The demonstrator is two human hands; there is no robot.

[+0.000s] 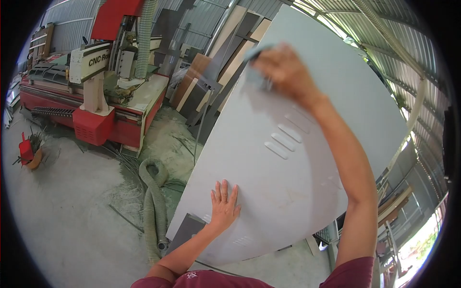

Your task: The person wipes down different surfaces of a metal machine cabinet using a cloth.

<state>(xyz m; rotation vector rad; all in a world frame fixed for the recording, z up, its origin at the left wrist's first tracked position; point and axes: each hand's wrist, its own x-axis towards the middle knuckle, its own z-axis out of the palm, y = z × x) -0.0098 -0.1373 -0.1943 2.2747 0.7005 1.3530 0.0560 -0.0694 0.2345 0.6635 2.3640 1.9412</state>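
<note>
A large pale grey panel [273, 192] with rows of slots fills the middle of the view, tilted. My left hand [224, 206] lies flat on its lower left part, fingers spread. Near the panel's upper left edge, my right hand [283, 72] is closed around a grey-blue cloth [259, 60], blurred by motion. Below that hand are several oblong slots [283, 139] in the panel. The hand's fingertips and part of the cloth are smeared.
A red and white CNC machine [96, 105] stands at the left. A ribbed hose [153, 206] lies on the floor beside the panel. Boards [192, 86] lean against the back wall. An orange pot [34, 158] with a red dustpan [25, 148] sits at far left.
</note>
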